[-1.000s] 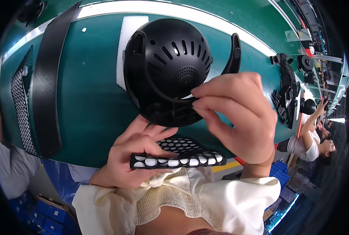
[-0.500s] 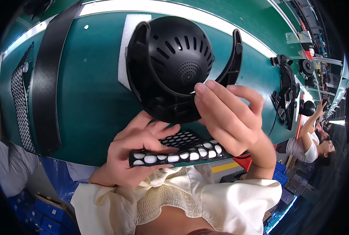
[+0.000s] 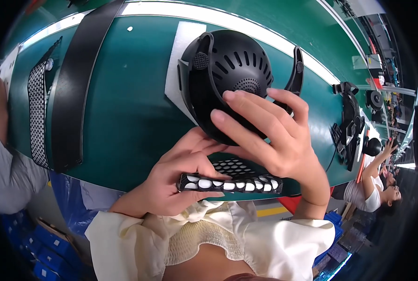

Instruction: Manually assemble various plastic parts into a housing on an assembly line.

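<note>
A black round-domed housing (image 3: 244, 56) with slots and a cluster of small holes sits in a curved black bracket with two upright arms. My right hand (image 3: 274, 131) lies over the near right side of this piece, fingers bent across it and the thumb mostly hidden below. Close to my body, my left hand (image 3: 183, 171) pinches a black honeycomb-patterned strip (image 3: 232, 185) with white showing through its holes. More of that mesh shows behind the strip. My left fingertips reach under the near edge of the bracket, where contact is hidden.
A white foam sheet (image 3: 173, 79) lies beneath the housing on the green table (image 3: 124, 107). To the left are a wide black band (image 3: 75, 89) and another mesh strip (image 3: 37, 112). Black strapped gear (image 3: 349, 122) lies at right. Other people (image 3: 380, 185) sit on both sides.
The housing and bracket have turned and sit lower against my hands. My right fingers have gone from a pinch at the bracket's edge to spreading across it. The left hand keeps the honeycomb strip.
</note>
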{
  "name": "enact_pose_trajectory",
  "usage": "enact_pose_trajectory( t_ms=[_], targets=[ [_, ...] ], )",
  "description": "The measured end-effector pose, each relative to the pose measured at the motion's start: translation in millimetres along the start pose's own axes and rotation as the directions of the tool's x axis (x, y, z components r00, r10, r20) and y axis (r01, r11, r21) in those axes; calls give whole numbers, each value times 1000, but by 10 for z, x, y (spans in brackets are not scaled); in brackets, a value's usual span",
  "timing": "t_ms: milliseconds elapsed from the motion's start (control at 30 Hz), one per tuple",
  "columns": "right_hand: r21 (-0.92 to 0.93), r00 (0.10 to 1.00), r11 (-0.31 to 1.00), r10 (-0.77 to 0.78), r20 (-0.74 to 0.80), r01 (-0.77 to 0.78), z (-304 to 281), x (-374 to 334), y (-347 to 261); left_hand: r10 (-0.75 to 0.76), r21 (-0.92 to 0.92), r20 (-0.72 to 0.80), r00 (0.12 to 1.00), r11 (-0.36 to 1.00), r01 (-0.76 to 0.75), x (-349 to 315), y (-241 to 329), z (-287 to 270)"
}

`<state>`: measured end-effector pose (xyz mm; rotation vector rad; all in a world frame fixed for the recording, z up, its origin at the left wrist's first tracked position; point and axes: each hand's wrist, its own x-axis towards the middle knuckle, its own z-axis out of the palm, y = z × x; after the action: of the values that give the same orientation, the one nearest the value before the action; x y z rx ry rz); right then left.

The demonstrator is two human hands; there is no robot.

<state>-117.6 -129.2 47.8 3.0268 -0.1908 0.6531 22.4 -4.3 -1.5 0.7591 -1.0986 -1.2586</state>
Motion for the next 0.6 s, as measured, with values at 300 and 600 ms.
enact_pose_trajectory(
  t_ms=[300, 600],
  targets=[
    [-80, 988, 994, -88, -129, 78, 158, -17, -13, 25, -45, -4, 1000, 999, -25, 26, 17, -37],
    [-114, 978, 990, -103, -181, 84, 224, -26, -12, 66, -56, -3, 998, 996, -67, 56, 1, -36]
  ],
)
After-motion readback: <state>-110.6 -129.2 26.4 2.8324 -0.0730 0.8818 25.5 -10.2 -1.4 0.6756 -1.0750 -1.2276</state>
